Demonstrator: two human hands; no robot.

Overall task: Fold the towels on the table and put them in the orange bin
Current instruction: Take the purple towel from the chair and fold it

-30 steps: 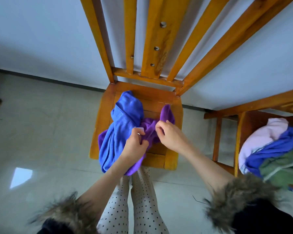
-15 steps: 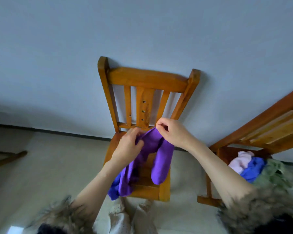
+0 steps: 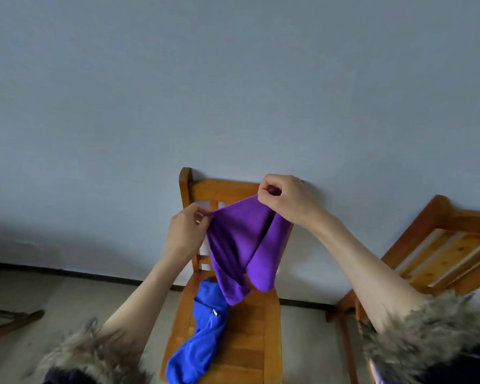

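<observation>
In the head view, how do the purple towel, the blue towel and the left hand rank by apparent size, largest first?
1. purple towel and blue towel: they look similar, and both are bunched, so no ranking.
2. left hand: clearly the smallest, though nearer to the camera.

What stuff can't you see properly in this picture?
Head view only:
- Orange bin: nowhere in the frame.
- Purple towel: its corners are hidden inside the left hand and right hand.
- Blue towel: its lower end is cut off by the bottom edge.
- Second chair: its seat is hidden behind the right arm's furry cuff.
</observation>
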